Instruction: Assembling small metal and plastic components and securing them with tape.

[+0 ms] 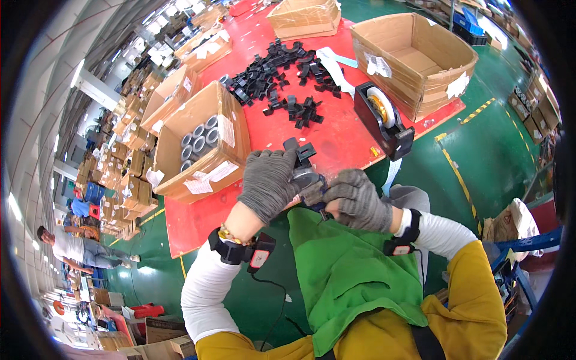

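My left hand (268, 183), in a grey knitted glove, is closed round a dark grey rounded piece (307, 178) over the near edge of the red table. A black clip-like part (305, 151) sticks up beside its fingers. In a matching glove, my right hand (359, 201) pinches a dark clip-like part (315, 193) against that piece. Fingers partly hide where the parts meet. Beyond my hands, a loose pile of black plastic clips (273, 72) spreads over the red table (327, 141).
At left stands a cardboard box (204, 150) holding several grey tubes (199, 141). A black tape dispenser (384, 120) sits at the right table edge, before a big open carton (414, 66). More cartons line the far side. A person (84, 246) stands in the left aisle.
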Motion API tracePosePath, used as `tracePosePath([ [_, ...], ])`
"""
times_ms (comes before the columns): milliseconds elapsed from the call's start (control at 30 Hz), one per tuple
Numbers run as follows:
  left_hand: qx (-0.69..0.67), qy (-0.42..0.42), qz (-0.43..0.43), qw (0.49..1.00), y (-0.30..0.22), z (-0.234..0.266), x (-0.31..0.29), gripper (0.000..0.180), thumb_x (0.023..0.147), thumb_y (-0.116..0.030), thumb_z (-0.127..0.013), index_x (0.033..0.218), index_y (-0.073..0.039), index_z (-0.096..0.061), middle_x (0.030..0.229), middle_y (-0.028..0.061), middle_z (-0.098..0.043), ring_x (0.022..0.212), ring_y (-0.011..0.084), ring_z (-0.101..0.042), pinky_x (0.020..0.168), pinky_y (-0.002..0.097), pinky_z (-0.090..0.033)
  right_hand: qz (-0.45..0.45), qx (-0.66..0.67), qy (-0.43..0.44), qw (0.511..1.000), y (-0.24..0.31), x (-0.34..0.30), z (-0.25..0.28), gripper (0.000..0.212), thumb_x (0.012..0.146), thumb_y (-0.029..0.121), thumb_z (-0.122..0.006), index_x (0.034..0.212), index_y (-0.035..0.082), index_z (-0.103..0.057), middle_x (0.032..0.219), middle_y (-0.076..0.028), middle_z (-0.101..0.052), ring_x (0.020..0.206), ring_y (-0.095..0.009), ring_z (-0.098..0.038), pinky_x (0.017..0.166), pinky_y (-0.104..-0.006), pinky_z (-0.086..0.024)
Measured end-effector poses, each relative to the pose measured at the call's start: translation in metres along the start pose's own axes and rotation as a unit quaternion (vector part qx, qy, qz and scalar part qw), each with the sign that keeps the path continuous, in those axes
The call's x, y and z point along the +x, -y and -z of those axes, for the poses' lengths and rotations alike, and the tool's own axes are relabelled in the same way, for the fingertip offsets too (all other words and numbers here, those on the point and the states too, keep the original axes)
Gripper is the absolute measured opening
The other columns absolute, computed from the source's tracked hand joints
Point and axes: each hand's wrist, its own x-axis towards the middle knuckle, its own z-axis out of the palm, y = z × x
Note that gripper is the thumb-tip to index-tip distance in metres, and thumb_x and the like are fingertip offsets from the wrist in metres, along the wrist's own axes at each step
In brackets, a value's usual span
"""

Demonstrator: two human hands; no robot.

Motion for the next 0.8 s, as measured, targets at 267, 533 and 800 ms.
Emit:
tracePosePath([
  [267,0.111,-0.111,0.05,0.986,-0.021,-0.022,0.002,0.038,0.059,-0.024,-0.069,0.09,-0.004,-0.06,0.077,0.0091,-0.059,0.08,0.027,-0.056,0.084,0.0422,-0.037,-0.399,0.387,0.072,0.828,0.036,-0.071,-0.045,0.026,0.072,0.019,-0.072,0.092,0.009,-0.058,0.096,-0.005,-0.059,0.098,-0.023,-0.055,0.087,-0.0355,-0.043],
  [533,0.1,-0.189,0.049,0.976,-0.021,-0.03,0.001,0.036,0.059,-0.025,-0.068,0.088,-0.004,-0.062,0.071,0.0083,-0.057,0.073,0.0269,-0.056,0.08,0.0422,-0.038,-0.46,0.617,0.059,0.636,0.041,-0.048,-0.072,0.028,0.079,0.027,-0.068,0.094,0.007,-0.055,0.087,-0.005,-0.059,0.085,-0.016,-0.056,0.078,-0.0312,-0.044],
  [800,0.016,-0.222,0.076,0.972,-0.006,0.015,0.001,0.048,0.052,-0.019,-0.071,0.098,-0.011,-0.064,0.077,0.003,-0.063,0.074,0.0249,-0.056,0.082,0.0393,-0.038,-0.259,0.123,0.138,0.948,-0.007,-0.013,0.049,0.053,0.074,0.027,-0.073,0.115,0.003,-0.051,0.082,-0.011,-0.057,0.071,-0.023,-0.058,0.064,-0.0324,-0.048],
])
